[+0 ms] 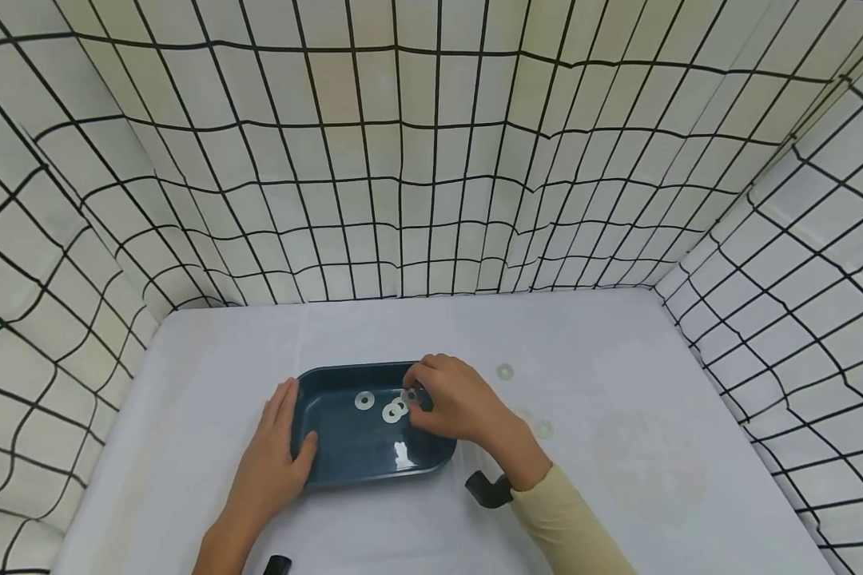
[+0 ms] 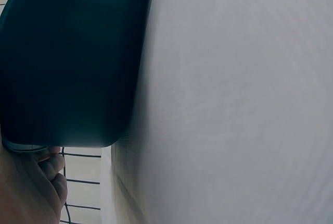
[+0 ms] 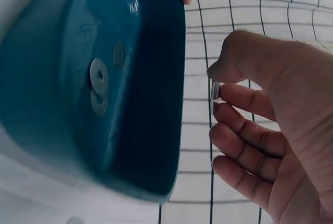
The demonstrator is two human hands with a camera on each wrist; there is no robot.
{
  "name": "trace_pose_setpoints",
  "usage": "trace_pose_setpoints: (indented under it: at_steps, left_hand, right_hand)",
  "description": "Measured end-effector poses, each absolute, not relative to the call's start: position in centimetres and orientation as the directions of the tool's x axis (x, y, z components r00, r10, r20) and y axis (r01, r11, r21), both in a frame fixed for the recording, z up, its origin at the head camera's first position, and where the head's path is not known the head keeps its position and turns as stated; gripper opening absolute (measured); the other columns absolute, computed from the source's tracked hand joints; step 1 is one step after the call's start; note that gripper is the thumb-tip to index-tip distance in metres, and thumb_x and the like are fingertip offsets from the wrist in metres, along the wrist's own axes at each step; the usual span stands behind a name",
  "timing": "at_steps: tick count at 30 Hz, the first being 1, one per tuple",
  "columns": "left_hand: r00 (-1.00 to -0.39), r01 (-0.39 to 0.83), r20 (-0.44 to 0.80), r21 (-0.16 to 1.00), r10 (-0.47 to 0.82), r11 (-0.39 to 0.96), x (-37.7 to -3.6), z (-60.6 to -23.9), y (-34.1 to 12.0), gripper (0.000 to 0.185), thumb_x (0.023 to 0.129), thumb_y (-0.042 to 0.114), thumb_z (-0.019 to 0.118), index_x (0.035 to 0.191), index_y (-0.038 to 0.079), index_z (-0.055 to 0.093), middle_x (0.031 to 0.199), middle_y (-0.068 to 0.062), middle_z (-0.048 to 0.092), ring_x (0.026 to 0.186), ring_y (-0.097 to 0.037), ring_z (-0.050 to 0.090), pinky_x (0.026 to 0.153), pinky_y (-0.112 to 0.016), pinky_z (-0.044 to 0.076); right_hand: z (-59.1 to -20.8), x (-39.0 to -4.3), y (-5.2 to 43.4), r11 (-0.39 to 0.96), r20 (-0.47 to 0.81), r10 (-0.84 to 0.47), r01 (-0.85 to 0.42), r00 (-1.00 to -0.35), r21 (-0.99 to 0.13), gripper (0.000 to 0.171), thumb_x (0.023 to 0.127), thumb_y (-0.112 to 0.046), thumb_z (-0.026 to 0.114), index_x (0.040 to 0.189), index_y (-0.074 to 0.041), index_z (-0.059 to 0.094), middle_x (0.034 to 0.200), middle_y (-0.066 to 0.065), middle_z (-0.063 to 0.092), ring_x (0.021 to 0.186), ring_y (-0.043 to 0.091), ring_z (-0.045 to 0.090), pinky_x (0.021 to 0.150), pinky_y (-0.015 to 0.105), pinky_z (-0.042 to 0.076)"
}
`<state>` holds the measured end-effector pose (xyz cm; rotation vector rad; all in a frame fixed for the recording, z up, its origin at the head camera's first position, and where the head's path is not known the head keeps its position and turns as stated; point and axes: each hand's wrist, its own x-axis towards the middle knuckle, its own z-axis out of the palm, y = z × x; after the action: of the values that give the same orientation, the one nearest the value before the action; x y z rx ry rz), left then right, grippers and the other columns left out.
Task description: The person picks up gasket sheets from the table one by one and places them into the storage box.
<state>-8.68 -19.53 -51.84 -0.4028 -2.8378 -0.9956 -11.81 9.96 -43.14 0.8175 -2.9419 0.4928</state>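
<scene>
A person's 2 bare hands work at a blue tray (image 1: 359, 451) on a white worktop (image 1: 618, 351). The left hand (image 1: 269, 457) rests on the tray's left end, fingers nearly straight along the outer side, thumb well apart from them and reaching over the rim.

The right hand (image 1: 456, 399) is over the tray's right end. Its thumb and forefinger are closed together on a washer (image 3: 214, 98), seen edge-on in the right wrist view; the other fingers are loosely bent. This washer is above the tray floor, apart from the 3 lying in the tray: a single washer (image 1: 363, 400) at the left and an overlapping pair (image 1: 392, 413) at the right.

On the worktop, to the right of the tray, lie at least 2 pale discs (image 1: 505, 371), 1 farther away and 1 nearer the right forearm. The right arm wears a pale yellow sleeve (image 1: 568, 523). A black piece (image 1: 487, 490) shows beside the right wrist, and a black end (image 1: 277, 565) at the bottom edge near the left forearm. Black netting (image 1: 417, 182) over pale walls surrounds the far side, left and right.
</scene>
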Motion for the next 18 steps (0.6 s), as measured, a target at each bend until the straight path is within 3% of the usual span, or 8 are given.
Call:
trace_pose_setpoints:
  at_steps: [5, 8, 13, 18]
  left_hand:
    - [-0.955, 0.296, 0.204, 0.594, 0.215, 0.748, -8.7, -51.9, -19.6, 0.082, 0.101, 0.016, 0.062, 0.169, 0.004, 0.018, 0.173, -0.024, 0.026, 0.159, -0.047, 0.029, 0.135, -0.021, 0.001]
    - [-0.954, 0.298, 0.208, 0.587, 0.216, 0.752, -8.7, -51.8, -19.6, 0.082, 0.1, 0.015, 0.062, 0.169, 0.003, 0.019, 0.173, -0.025, 0.026, 0.159, -0.048, 0.03, 0.134, -0.019, -0.001]
    - [-0.958, 0.285, 0.201, 0.595, 0.205, 0.752, -8.6, -51.6, -19.4, 0.081, 0.101, 0.016, 0.061, 0.169, 0.003, 0.02, 0.173, -0.024, 0.026, 0.159, -0.048, 0.029, 0.137, -0.026, 0.004]
    - [-0.964, 0.265, 0.182, 0.597, 0.194, 0.757, -8.6, -51.7, -19.4, 0.081, 0.101, 0.017, 0.06, 0.169, 0.003, 0.019, 0.173, -0.024, 0.025, 0.16, -0.047, 0.028, 0.138, -0.035, 0.009]
  right_hand:
    - [-42.9, -12.2, 8.5, 0.776, 0.116, -0.557, -0.565, -0.823, -0.28, 0.022, 0.089, -0.023, 0.077, 0.109, -0.017, 0.078, 0.1, -0.003, 0.075, 0.09, 0.01, 0.063, 0.082, 0.027, 0.057]
    - [-42.9, -12.2, 7.8, 0.768, 0.086, -0.578, -0.576, -0.812, -0.28, 0.024, 0.092, -0.025, 0.077, 0.114, -0.017, 0.078, 0.105, -0.003, 0.075, 0.095, 0.011, 0.066, 0.088, 0.029, 0.059]
    - [-43.3, -12.0, 8.2, 0.779, 0.045, -0.563, -0.548, -0.825, -0.306, 0.032, 0.095, -0.027, 0.076, 0.125, -0.015, 0.074, 0.122, 0.001, 0.072, 0.11, 0.017, 0.069, 0.097, 0.035, 0.06]
    - [-43.9, -12.0, 10.1, 0.811, 0.045, -0.479, -0.462, -0.877, -0.359, 0.028, 0.095, -0.018, 0.076, 0.123, -0.014, 0.075, 0.12, 0.003, 0.071, 0.104, 0.017, 0.068, 0.093, 0.035, 0.061]
